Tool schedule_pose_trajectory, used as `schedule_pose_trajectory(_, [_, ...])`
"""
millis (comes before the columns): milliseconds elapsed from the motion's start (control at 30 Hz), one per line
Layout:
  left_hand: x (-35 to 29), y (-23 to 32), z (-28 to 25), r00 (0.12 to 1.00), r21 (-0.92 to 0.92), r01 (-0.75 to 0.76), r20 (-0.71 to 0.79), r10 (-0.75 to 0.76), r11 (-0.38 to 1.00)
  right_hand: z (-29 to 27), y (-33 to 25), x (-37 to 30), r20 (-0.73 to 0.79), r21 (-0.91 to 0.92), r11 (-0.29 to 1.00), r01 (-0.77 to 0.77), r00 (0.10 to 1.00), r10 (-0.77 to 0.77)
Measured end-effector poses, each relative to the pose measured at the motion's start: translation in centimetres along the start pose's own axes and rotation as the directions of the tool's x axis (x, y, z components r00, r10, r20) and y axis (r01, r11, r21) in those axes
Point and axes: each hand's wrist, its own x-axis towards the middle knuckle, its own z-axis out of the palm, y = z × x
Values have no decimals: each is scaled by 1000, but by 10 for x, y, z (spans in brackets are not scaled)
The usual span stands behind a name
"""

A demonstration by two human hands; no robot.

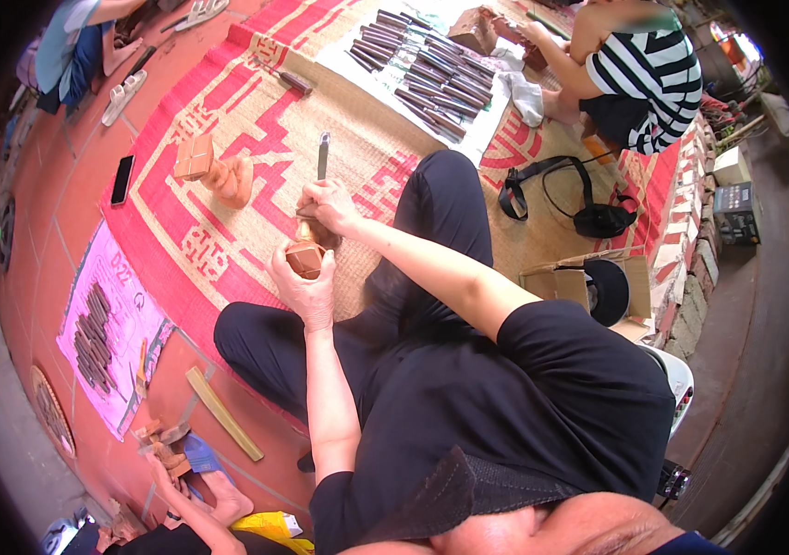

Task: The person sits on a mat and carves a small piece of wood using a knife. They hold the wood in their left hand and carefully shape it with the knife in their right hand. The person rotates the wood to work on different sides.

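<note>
Fingers (327, 265) of the left hand (306, 296) wrap a brown wooden block (305, 262) above the patterned mat (251, 254) — right hand (330, 207) curled just beyond the block, what it grips I cannot tell

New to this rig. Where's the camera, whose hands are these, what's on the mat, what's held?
No machine here: a person is working bare-handed. The one picture comes from a wide fisheye camera on their head, looking down, so edges bend near the rim.

The left hand holds a brown wooden block. The right hand is curled close beyond it; its grip is hard to make out. A slim tool shows past that hand; whether it is held is unclear.

On the red-and-straw mat are a carved wooden piece, a black bag and a white cloth bearing dark sticks. Other people sit nearby.
</note>
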Motion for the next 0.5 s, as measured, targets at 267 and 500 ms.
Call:
schedule_pose_trajectory(267, [0,-3,-2,999,-5,-28,-18,28,1000,5,-28,-10,89,-139,974,176,982,-165])
schedule_pose_trajectory(500, [-2,-3,1,1000,40,-31,0,31,999,1,-35,-13,163,-112,958,264,956,-244])
